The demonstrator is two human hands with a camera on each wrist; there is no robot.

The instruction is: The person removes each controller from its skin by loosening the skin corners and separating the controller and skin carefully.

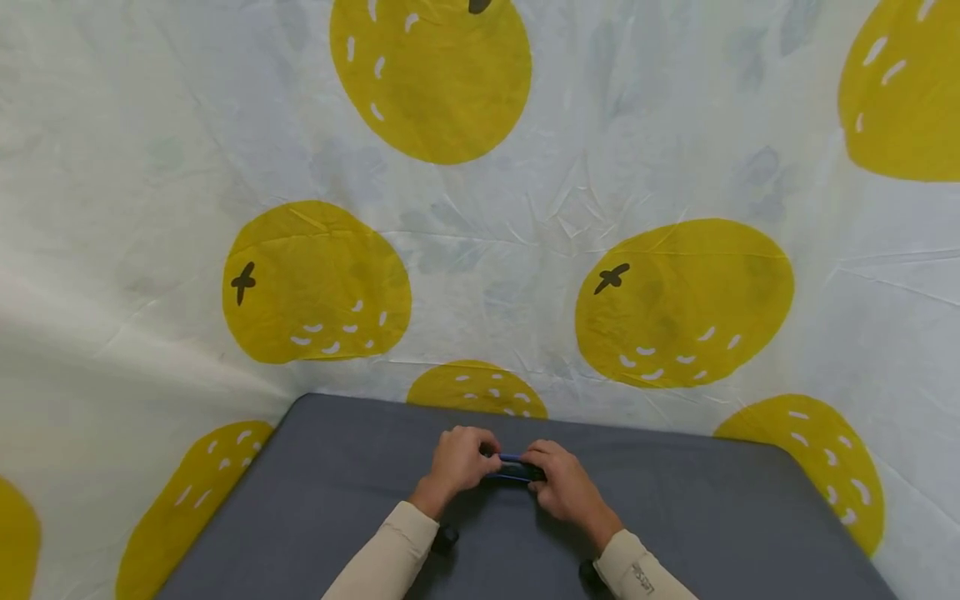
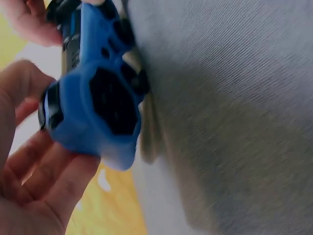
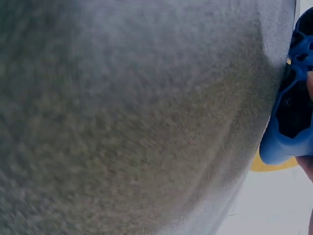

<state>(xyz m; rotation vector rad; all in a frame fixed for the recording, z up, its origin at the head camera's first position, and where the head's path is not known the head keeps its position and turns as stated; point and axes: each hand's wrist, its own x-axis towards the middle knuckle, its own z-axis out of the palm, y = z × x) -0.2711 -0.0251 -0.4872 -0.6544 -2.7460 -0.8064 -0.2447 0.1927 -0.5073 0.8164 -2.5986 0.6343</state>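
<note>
A black game controller in a blue rubbery cover (image 1: 517,469) is held between both hands, low in the head view. My left hand (image 1: 459,460) grips one end of it. In the left wrist view its thumb and fingers bracket the blue grip (image 2: 78,122), and dark buttons face the grey cloth. My right hand (image 1: 564,483) holds the opposite end. The right wrist view catches only the controller's blue edge (image 3: 286,142) and a little of that hand's fingers at the frame border. The fingers hide both ends of the controller in the head view.
Beneath the hands lies a grey cloth-covered table (image 1: 345,467). A pale hanging sheet (image 1: 495,283) printed with yellow fruit surrounds its far side and flanks. Dark wrist-worn devices (image 1: 445,538) sit below the cuffs of the beige sleeves (image 1: 390,550).
</note>
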